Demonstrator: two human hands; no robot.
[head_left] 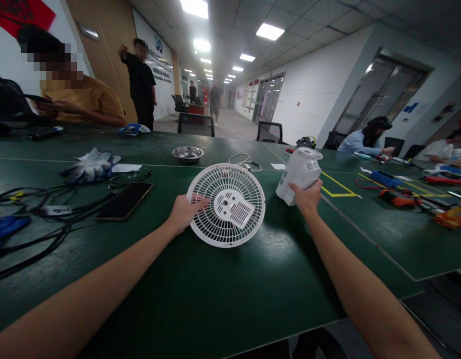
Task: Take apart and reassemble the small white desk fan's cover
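My left hand grips the left rim of a round white fan grille, thumb on its near face and the other fingers behind it. The grille is tilted toward me, showing a vented central plate. To the right, my right hand is closed around the lower part of a white plastic fan base, which leans to one side. Vent slots show at the top of that base. Behind the grille, a white cord lies looped on the green table.
A metal bowl stands beyond the grille. On the left lie a phone, work gloves and black cables. Yellow tape, a blue tool and an orange meter are at right. Several people sit or stand around.
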